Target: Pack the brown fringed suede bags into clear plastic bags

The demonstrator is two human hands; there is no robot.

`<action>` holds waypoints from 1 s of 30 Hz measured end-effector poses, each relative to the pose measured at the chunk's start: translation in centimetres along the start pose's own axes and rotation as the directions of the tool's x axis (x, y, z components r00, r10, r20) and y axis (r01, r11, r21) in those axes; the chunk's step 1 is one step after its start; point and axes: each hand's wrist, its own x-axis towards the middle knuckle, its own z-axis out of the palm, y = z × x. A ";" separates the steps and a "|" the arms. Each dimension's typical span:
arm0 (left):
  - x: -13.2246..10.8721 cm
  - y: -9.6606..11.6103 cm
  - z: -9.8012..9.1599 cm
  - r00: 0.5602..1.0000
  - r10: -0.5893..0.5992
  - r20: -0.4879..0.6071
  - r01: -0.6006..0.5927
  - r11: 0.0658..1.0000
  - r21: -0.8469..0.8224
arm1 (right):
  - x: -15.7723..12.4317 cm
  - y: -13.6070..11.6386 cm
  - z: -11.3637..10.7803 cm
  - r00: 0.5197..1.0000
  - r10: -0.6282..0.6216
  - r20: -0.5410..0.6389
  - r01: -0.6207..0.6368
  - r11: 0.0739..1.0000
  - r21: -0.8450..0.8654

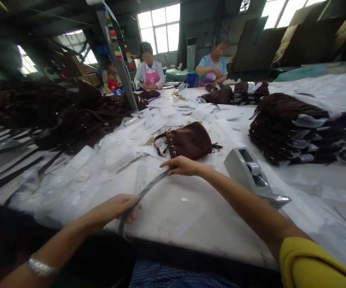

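- Brown bags (83,116) lie in a big, messy heap at the far left.
- Clear plastic (79,172) is bunched up on the table (215,224), to the right of the heap's near side.
- Left hand (127,206), at the near edge: thumb on top, fingers curled under, pinching a long, dark strap (151,185).
- The strap bends up from the near left to the far right, from one hand to the other. Its near end hangs down past the left hand.
- Right hand (183,165), farther in: thumb and fingers pinch the strap's far part, and the pointing finger reaches out to the left.
- One brown bag (189,140) lies on its side, just past the right hand. Its long way runs left to right, with the ringed top and buckle (161,153) at the left. The right hand is much nearer to it than the left. I cannot tell if the strap joins it.
- Grey tape holder (245,168) stands right of the bag, beside the right arm.
- Brown stack (293,124) with fringes sits at the far right.
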 end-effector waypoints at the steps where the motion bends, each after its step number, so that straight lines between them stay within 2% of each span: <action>1: -0.6 -0.5 -0.2 1.000 0.013 -0.022 -0.013 1.000 0.010 | 0.0 0.0 0.1 1.000 -0.005 0.014 0.005 1.000 -0.016; 3: -0.9 -0.6 -0.4 0.996 0.049 -0.080 -0.047 0.999 0.025 | 0.2 0.0 0.5 1.000 -0.020 0.021 0.021 0.999 -0.035; 6: 0.5 0.6 0.1 0.985 0.118 -0.127 -0.112 0.992 0.056 | 0.4 0.0 1.1 0.999 -0.046 -0.016 0.045 0.999 -0.023; 9: 2.3 2.5 1.0 0.976 0.184 -0.111 -0.177 0.981 0.073 | 0.4 -0.2 1.2 0.999 -0.034 -0.027 0.033 0.999 -0.037; 12: 3.2 4.0 1.7 0.969 0.240 -0.067 -0.237 0.970 0.052 | 0.2 -0.5 0.7 1.000 0.003 0.013 -0.001 0.995 -0.103; 16: 3.4 4.9 1.3 0.965 0.257 -0.062 -0.254 0.966 0.045 | -0.5 -0.2 -0.3 0.996 0.071 0.054 -0.053 0.958 -0.281; 19: 3.5 4.7 0.3 0.973 0.207 -0.101 -0.200 0.977 0.074 | -1.3 0.0 -0.6 0.993 0.113 -0.044 -0.120 0.859 -0.497; 21: 3.6 4.4 -0.1 0.973 0.186 -0.134 -0.175 0.981 0.086 | -1.8 -0.5 -0.2 0.992 0.060 -0.110 -0.111 0.821 -0.560; 24: 4.1 4.6 0.0 0.970 0.194 -0.145 -0.175 0.975 0.134 | -2.0 -2.3 1.2 0.991 -0.085 -0.108 0.023 0.875 -0.484; 26: 4.4 5.1 0.5 0.965 0.227 -0.132 -0.199 0.961 0.194 | -1.7 -3.7 2.2 0.988 -0.122 -0.090 0.076 0.914 -0.398; 30: 4.7 5.9 1.4 0.947 0.298 -0.121 -0.277 0.947 0.165 | -0.6 -5.3 3.0 0.997 0.000 -0.083 -0.027 0.947 -0.320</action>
